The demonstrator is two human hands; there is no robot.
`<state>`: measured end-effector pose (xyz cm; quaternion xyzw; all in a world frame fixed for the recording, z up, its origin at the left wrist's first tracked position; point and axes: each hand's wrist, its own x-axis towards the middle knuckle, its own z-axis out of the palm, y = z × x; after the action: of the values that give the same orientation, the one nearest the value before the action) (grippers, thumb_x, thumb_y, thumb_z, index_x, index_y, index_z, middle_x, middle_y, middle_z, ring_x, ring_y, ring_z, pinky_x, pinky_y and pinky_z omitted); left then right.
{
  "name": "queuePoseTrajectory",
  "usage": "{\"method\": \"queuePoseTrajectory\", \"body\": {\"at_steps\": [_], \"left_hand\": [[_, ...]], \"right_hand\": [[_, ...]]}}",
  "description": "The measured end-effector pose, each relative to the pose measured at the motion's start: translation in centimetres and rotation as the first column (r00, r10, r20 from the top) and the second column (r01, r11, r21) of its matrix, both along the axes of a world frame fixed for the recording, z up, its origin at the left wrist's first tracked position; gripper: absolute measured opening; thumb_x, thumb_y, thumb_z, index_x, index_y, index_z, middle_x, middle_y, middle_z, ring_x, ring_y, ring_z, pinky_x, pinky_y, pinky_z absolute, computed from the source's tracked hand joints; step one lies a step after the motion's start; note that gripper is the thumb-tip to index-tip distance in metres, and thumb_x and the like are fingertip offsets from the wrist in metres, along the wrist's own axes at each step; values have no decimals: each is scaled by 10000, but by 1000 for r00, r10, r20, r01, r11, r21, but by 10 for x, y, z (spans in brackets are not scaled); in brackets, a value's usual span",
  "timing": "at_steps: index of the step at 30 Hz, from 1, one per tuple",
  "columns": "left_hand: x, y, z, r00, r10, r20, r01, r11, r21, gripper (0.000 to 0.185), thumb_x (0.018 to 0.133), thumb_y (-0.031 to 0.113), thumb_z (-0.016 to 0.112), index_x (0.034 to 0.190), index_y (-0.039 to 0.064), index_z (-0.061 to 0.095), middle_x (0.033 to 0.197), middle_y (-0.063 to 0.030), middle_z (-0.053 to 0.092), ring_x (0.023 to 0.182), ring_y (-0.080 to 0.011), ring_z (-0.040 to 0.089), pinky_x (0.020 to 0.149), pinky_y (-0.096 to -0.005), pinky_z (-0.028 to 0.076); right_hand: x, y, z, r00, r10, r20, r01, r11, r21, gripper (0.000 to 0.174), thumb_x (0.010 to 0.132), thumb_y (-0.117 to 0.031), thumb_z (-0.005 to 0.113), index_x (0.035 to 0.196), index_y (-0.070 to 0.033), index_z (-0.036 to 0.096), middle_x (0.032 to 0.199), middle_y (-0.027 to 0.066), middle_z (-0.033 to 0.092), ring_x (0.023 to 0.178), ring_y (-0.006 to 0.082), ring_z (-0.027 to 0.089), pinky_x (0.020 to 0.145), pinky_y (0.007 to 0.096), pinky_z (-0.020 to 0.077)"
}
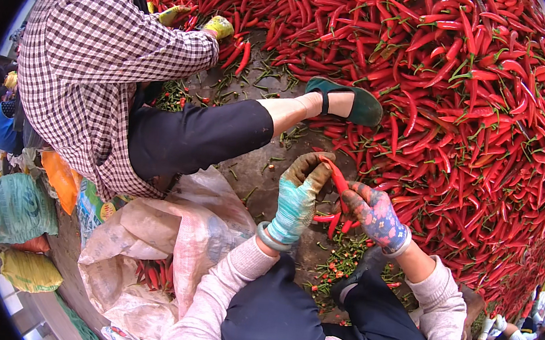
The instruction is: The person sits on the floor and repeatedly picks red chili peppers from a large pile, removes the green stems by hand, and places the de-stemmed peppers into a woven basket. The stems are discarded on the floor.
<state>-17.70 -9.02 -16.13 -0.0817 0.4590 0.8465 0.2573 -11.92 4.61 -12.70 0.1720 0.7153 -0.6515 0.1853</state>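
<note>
My left hand (300, 188), in a stained teal and white knit glove, pinches the upper end of a red chili pepper (336, 177). My right hand (377, 216), in a stained flowered glove, has its fingers on the lower part of that pepper. More red chilies (334, 222) lie just below and between my hands. Green stem pieces (342, 264) are scattered on the floor between my knees. A huge heap of red chilies with green stems (457, 115) rises in front of me and to the right.
At my left, an open woven plastic sack (195, 241) has red chilies inside. A co-worker in a checked shirt (117, 39) sits close by, one leg stretched across to the heap, gloved hands at its edge. Filled sacks (24, 208) stand farther left; other people work at the lower right.
</note>
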Motion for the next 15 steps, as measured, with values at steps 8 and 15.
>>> {"method": "queuePoseTrajectory", "body": {"at_steps": [8,15], "left_hand": [[-4,-9,-8,998,-55,28,52,993,106,310,829,223,567,1058,19,523,913,-64,594,792,-140,593,632,-214,480],[-14,-26,-13,991,45,122,-80,953,291,253,846,227,538,1019,41,543,903,-51,587,824,-150,565,701,-259,478]], "right_hand": [[-8,-14,-1,837,366,-406,57,680,731,356,769,-257,590,1050,-44,543,690,134,558,620,291,557,543,342,436],[-24,-23,-12,788,356,-502,65,763,643,394,752,-255,601,1057,-13,541,807,166,593,719,328,569,612,379,439]]}}
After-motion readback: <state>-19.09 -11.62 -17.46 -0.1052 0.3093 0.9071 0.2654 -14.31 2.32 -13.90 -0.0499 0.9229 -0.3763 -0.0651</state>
